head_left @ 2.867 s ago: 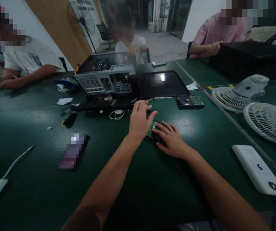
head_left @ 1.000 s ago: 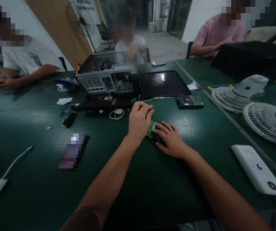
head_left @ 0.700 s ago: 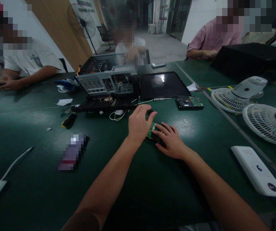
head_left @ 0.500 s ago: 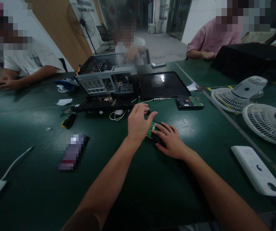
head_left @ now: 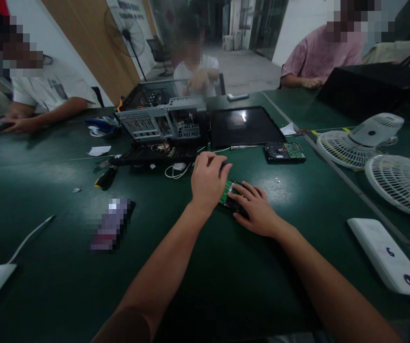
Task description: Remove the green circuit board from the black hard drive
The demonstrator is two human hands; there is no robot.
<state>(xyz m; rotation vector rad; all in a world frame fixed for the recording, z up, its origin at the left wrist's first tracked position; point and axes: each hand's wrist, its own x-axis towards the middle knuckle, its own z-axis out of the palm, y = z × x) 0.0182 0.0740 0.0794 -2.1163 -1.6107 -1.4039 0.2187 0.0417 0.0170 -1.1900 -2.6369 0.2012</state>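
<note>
A hard drive [head_left: 226,194] lies on the green table with its green circuit board facing up, partly hidden beneath my hands. Across its right part my right hand [head_left: 257,209] is laid, gripping it with the thumb at the near edge and the fingers over the board. Above the drive's left end, my left hand [head_left: 208,178] is closed, fingertips and thumb pinched round the dark handle of a screwdriver [head_left: 223,166]; its shaft and tip are hidden. A second hard drive [head_left: 285,152] sits on the table beyond my right hand, with small screws [head_left: 277,180] nearer to me.
An opened computer case [head_left: 158,119] stands beyond my left hand, a black panel [head_left: 246,126] beside it. A yellow-black tool [head_left: 105,178] and a phone [head_left: 112,225] are at left. White fans [head_left: 344,147] and a white power bank [head_left: 389,257] are at right. Other people sit round the table.
The view has shifted slightly, so the table's things appear a little further right. My left hand has turned slightly over the drive; my right hand keeps its hold.
</note>
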